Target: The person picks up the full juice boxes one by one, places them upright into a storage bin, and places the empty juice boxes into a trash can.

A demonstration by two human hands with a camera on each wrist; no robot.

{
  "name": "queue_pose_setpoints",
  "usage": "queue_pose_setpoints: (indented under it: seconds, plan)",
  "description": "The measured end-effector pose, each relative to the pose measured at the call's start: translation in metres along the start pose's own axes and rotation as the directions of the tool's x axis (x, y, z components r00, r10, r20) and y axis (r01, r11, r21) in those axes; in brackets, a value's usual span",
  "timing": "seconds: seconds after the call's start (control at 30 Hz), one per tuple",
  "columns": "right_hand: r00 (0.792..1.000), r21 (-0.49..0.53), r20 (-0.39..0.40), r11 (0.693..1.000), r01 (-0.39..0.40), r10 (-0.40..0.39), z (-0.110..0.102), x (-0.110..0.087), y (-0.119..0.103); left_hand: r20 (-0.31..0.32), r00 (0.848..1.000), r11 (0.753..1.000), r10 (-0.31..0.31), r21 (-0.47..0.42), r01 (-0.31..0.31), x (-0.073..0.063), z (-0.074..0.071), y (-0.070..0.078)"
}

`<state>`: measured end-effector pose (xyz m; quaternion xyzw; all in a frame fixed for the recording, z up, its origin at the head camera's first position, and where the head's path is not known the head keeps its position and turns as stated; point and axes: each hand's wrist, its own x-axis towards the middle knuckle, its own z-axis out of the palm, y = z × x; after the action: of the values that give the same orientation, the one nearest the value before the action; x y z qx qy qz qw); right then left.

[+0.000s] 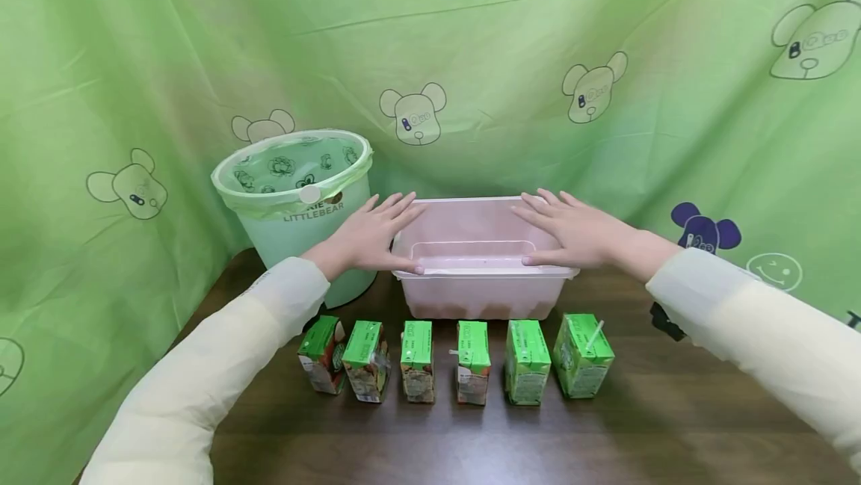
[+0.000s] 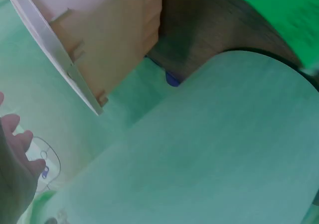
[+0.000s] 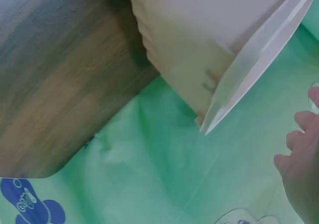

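Observation:
A pink plastic bin (image 1: 483, 297) stands on the table, seen from outside in both wrist views. My left hand (image 1: 368, 237) is at its left end with fingers spread and straight, the thumb close to the front rim. At the right end my right hand (image 1: 584, 232) is held the same way. Whether either hand touches the rim cannot be told. In front of the bin is a row of several upright green-topped drink cartons; the rightmost carton (image 1: 582, 358) has a straw (image 1: 595, 335) sticking up, and the leftmost carton (image 1: 322, 356) stands slightly turned.
To the left stands a tall mint-green trash can (image 1: 289, 235) with a printed liner folded over its rim. A green curtain (image 1: 498, 59) with bear faces hangs behind everything. The dark wooden table (image 1: 444, 444) stretches toward me in front of the cartons.

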<state>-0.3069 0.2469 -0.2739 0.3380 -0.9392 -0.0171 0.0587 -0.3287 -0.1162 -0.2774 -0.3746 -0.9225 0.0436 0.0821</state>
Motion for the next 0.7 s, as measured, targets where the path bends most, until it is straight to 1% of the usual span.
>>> queue_pose_setpoints:
  seconds: [0.17, 0.4, 0.6, 0.7]
  plan:
    - [1.000, 0.020, -0.017, 1.000, -0.007, 0.007, 0.003, -0.009, 0.008, -0.036, 0.999, 0.999, 0.026, -0.031, -0.027, -0.012, -0.001, -0.005]
    - [0.998, 0.037, -0.053, 0.999, 0.040, -0.038, 0.011, -0.022, 0.020, -0.061, 0.997, 0.993, 0.054, -0.101, -0.060, -0.030, 0.000, -0.013]
    - [0.992, 0.026, -0.100, 0.996, 0.081, -0.078, 0.024, -0.033, 0.033, -0.091, 0.995, 0.981, 0.039, -0.188, -0.055, -0.051, 0.005, -0.020]
    - [0.991, 0.029, -0.100, 0.995, 0.091, -0.088, 0.030, -0.037, 0.037, -0.096, 0.995, 0.972, 0.032, -0.231, -0.053, -0.063, 0.007, -0.022]
